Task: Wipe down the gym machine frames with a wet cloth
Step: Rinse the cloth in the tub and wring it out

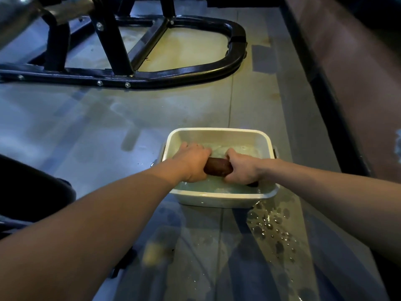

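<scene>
A white rectangular tub of water stands on the floor in front of me. Over it, my left hand and my right hand each grip one end of a dark brown cloth, rolled tight into a sausage shape between them. A dark end of the cloth sticks out under my right hand near the water. The black tubular gym machine frame lies across the floor beyond the tub, its curved base bar bolted along the front.
Spilled water and droplets cover the floor right of the tub's near corner. A dark wall base runs along the right. A black padded shape sits at my left. A steel bar crosses the top left.
</scene>
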Demonstrator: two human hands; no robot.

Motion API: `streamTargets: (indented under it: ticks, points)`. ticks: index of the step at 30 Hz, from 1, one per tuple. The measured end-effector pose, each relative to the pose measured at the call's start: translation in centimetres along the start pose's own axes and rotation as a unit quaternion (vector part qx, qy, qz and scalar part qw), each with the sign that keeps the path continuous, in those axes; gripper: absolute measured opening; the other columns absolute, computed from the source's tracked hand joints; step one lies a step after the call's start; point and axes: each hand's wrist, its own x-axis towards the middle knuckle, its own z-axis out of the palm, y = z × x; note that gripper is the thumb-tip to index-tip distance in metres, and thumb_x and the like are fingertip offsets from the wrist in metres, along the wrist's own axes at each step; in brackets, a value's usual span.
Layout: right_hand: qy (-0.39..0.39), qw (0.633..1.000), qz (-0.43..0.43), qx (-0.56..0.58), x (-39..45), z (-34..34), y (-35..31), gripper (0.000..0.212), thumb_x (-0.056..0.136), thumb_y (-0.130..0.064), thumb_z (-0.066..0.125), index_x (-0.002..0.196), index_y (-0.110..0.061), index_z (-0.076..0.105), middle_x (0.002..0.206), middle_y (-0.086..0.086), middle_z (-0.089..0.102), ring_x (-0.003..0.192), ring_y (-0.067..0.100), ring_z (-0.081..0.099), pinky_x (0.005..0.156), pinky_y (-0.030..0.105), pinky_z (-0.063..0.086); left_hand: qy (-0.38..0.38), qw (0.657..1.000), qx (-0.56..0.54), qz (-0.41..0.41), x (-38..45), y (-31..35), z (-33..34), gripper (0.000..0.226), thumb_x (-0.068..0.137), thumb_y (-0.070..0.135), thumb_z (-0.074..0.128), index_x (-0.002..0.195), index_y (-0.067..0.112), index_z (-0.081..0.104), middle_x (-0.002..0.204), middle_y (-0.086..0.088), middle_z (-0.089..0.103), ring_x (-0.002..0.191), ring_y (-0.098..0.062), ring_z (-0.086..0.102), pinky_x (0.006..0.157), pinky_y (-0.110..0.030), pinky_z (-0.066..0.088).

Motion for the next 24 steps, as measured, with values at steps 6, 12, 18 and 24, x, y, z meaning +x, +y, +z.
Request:
streamTargets:
  ticks: [6, 12, 18, 24]
  points:
    - [0.018, 0.995, 0.034, -0.094, 1.4, 1.2, 0.2, 0.005, 0.097, -0.018, 0.061, 0.092, -0.019, 0.063, 0.091, 0.003, 0.065, 0.084, 0.02, 0.061, 0.068, 0.028, 0.045, -0.091, 0.996, -0.016, 0.022, 0.7, 0.8, 2.0, 0.031, 0.093, 0.016, 0.062, 0.122, 0.022, 0.057, 0.114, -0.004, 0.065, 0.096, -0.025, 0.061, 0.079, -0.035, 0.05]
    - [-0.061, 0.992, 0.022, -0.106, 1.5, 2.1, 0.1, 0.009, 0.1, -0.01, 0.051, 0.092, -0.011, 0.056, 0.097, 0.006, 0.06, 0.088, 0.018, 0.057, 0.075, 0.025, 0.044, -0.144, 0.989, 0.019, 0.029, 1.3, 1.9, 2.7, 0.03, 0.095, 0.007, 0.061, 0.125, 0.012, 0.063, 0.114, -0.008, 0.067, 0.1, -0.029, 0.064, 0.081, -0.032, 0.047]
    - [0.02, 0.999, -0.021, 0.017, 0.9, 1.5, 0.9, 0.08, 0.083, -0.043, 0.077, 0.141, -0.028, 0.023, 0.12, 0.001, 0.055, 0.105, 0.021, 0.059, 0.095, 0.04, 0.053, -0.048, 0.97, -0.239, 0.004, 1.7, 0.0, 2.0, 0.034, 0.085, 0.021, 0.072, 0.115, 0.034, 0.063, 0.098, 0.006, 0.069, 0.095, -0.021, 0.066, 0.075, -0.029, 0.05]
    - [0.192, 0.973, -0.041, 0.12, -0.6, 1.8, 0.8, 0.037, 0.092, -0.026, 0.075, 0.125, -0.022, 0.059, 0.114, -0.002, 0.059, 0.103, 0.017, 0.057, 0.086, 0.03, 0.048, -0.035, 0.865, -0.493, -0.081, -0.2, 0.2, 0.0, 0.028, 0.084, 0.008, 0.065, 0.109, 0.021, 0.069, 0.082, -0.005, 0.067, 0.065, -0.017, 0.059, 0.045, -0.023, 0.044]
